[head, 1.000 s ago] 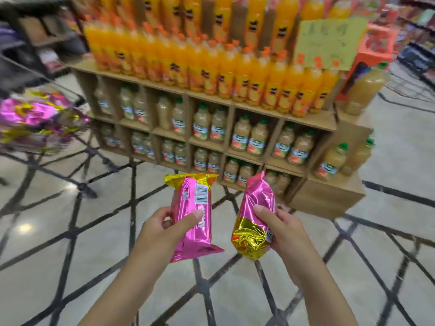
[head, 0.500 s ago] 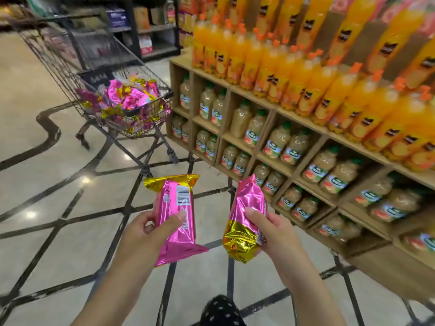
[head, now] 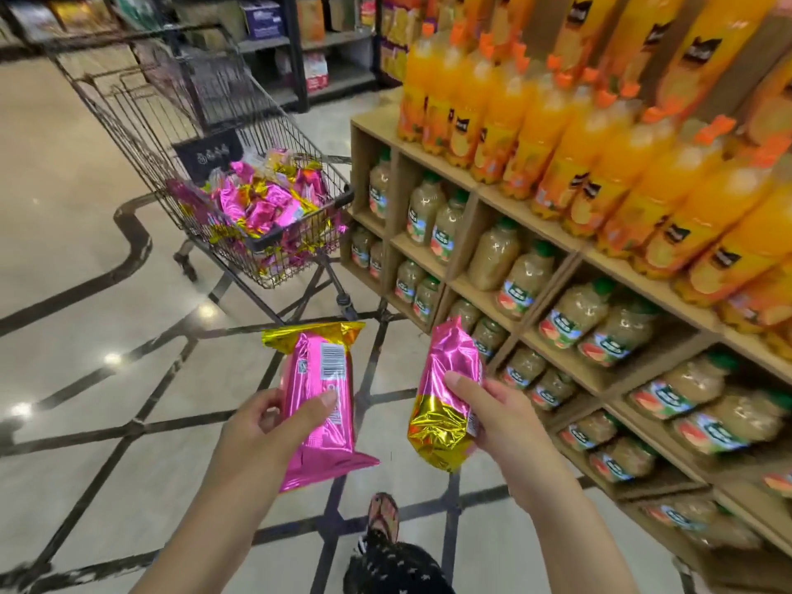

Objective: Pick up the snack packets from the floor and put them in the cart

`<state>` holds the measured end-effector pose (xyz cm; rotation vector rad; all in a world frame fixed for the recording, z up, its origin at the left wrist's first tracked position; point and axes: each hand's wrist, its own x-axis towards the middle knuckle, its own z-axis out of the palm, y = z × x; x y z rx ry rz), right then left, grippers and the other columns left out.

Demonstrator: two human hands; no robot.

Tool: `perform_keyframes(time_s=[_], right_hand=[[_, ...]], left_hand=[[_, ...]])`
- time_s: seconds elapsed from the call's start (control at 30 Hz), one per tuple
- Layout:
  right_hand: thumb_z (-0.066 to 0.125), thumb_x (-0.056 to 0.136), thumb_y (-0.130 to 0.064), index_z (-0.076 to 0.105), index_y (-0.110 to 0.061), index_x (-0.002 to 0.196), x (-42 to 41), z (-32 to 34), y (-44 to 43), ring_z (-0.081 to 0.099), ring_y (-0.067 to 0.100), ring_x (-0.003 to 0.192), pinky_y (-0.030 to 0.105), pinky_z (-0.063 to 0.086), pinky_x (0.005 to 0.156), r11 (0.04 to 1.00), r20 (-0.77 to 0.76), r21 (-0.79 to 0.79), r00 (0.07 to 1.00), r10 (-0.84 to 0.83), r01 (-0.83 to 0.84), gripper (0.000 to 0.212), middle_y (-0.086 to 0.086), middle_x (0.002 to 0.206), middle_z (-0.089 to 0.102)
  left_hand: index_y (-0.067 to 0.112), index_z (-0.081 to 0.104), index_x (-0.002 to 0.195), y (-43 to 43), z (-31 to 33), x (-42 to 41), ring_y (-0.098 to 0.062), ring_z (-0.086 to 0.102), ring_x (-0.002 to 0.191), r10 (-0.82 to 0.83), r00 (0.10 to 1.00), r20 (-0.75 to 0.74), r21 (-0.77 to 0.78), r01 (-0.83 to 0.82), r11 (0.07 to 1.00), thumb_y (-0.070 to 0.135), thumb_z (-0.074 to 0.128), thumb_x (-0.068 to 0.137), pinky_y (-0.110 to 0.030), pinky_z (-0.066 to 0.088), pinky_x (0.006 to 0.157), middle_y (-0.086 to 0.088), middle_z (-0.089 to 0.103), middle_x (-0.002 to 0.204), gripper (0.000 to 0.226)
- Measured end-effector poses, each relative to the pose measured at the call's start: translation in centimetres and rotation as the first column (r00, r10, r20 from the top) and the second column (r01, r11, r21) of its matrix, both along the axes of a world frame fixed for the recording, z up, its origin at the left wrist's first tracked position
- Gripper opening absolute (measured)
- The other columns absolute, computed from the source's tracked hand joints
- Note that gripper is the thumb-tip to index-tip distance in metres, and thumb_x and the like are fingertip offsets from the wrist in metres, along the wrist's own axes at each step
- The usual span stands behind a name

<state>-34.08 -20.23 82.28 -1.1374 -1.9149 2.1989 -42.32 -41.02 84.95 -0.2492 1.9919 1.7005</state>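
The cart [head: 128, 109] stands ahead on the floor [head: 64, 207], packets [head: 261, 203] heaped in it. The shelf [head: 359, 173] of bottles [head: 514, 122] is just right of it. Nearer, the left packet [head: 319, 405] is in the left grip [head: 265, 426], the right packet [head: 445, 400] in the right grip [head: 501, 415].

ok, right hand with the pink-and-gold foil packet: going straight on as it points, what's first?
Likely the right hand reaches the near end of the dark wire shopping cart; the gap before it looks free. The wooden shelf corner is close beside, depth unclear.

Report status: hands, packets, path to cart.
Left hand grips pink packet, right hand grips second packet. Cart ahead-left, already holding packets. Juice shelf close on right; no obstacle seen on floor.
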Motion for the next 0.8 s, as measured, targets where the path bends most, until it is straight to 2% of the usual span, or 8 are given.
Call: perform_keyframes(time_s=[0.1,0.2,0.3,0.37,0.43,0.63,0.73,0.8], right_hand=[[0.067,0.089,-0.034,0.068,-0.008,0.104,-5.5,0.6,3.4,0.068,0.012,0.058,0.021,0.049,0.056,0.999,-0.033,-0.021,0.999,0.038,-0.039,0.03,0.0,0.071,0.073],[0.068,0.087,-0.036,0.068,-0.01,0.106,-10.5,0.9,5.7,0.07,0.013,0.063,0.022,0.049,0.057,0.997,-0.031,-0.021,0.997,0.072,-0.073,0.032,0.001,0.075,0.074],[0.069,0.086,-0.036,0.067,-0.002,0.103,-14.5,-0.1,6.9,0.065,0.017,0.062,0.025,0.048,0.059,0.996,-0.019,-0.016,0.996,0.087,-0.087,0.038,0.004,0.073,0.07],[0.07,0.086,-0.036,0.067,0.001,0.102,-17.1,-0.5,6.9,0.063,0.019,0.061,0.025,0.049,0.058,0.992,0.014,-0.027,0.992,0.125,-0.125,0.04,0.008,0.074,0.068],[0.069,0.086,-0.036,0.07,-0.005,0.098,-20.0,-1.2,6.8,0.063,0.014,0.056,0.022,0.048,0.054,0.986,0.034,-0.03,0.985,0.167,-0.166,0.033,0.004,0.069,0.069],[0.069,0.086,-0.038,0.068,-0.007,0.091,-29.2,-2.6,6.4,0.059,0.018,0.055,0.026,0.047,0.054,0.977,0.082,-0.009,0.973,0.214,-0.214,0.032,0.005,0.065,0.061],[0.071,0.083,-0.036,0.068,-0.003,0.087,-34.4,-3.1,6.4,0.054,0.018,0.052,0.028,0.043,0.049,0.981,0.106,0.025,0.977,0.187,-0.19,0.034,0.005,0.062,0.057],[0.072,0.084,-0.033,0.068,-0.012,0.079,-38.4,-3.1,6.5,0.054,0.013,0.049,0.024,0.042,0.045,0.978,0.11,0.102,0.979,0.169,-0.18,0.023,-0.002,0.057,0.057]], left_hand=[[0.027,0.06,0.09,2.6,0.9,-4.7,-0.015,0.071,0.054,0.05,0.999,-0.021,0.001,-0.05,0.999,0.032,0.075,0.074,-0.019,0.05,0.043,-0.002,0.073,0.076,0.022],[0.028,0.058,0.085,4.4,0.8,-8.4,-0.013,0.069,0.05,0.107,0.994,-0.014,0.004,-0.107,0.994,0.029,0.076,0.076,-0.015,0.047,0.038,0.0,0.072,0.07,0.02],[0.026,0.06,0.087,5.0,0.4,-10.7,-0.012,0.069,0.053,0.129,0.992,0.008,-0.019,-0.129,0.991,0.032,0.075,0.075,-0.018,0.047,0.045,-0.002,0.071,0.079,0.02],[0.022,0.063,0.097,4.9,-0.1,-12.4,-0.017,0.071,0.062,0.158,0.987,0.036,-0.026,-0.158,0.987,0.032,0.077,0.072,-0.023,0.05,0.051,-0.006,0.073,0.086,0.031],[0.021,0.062,0.1,4.5,-0.7,-14.6,-0.017,0.072,0.059,0.195,0.979,0.056,-0.04,-0.193,0.98,0.032,0.077,0.072,-0.022,0.05,0.048,-0.007,0.073,0.085,0.033],[0.027,0.057,0.09,4.1,-2.0,-23.9,-0.011,0.069,0.052,0.236,0.969,0.068,-0.017,-0.236,0.972,0.029,0.075,0.076,-0.015,0.047,0.039,-0.001,0.071,0.082,0.024],[0.023,0.062,0.098,4.0,-2.2,-30.3,-0.021,0.073,0.061,0.22,0.973,0.072,0.011,-0.222,0.975,0.032,0.077,0.074,-0.024,0.053,0.05,-0.006,0.075,0.083,0.03],[0.023,0.063,0.097,4.0,-2.2,-35.0,-0.023,0.073,0.062,0.22,0.973,0.072,0.011,-0.221,0.975,0.031,0.077,0.075,-0.029,0.053,0.056,-0.003,0.075,0.076,0.028]])
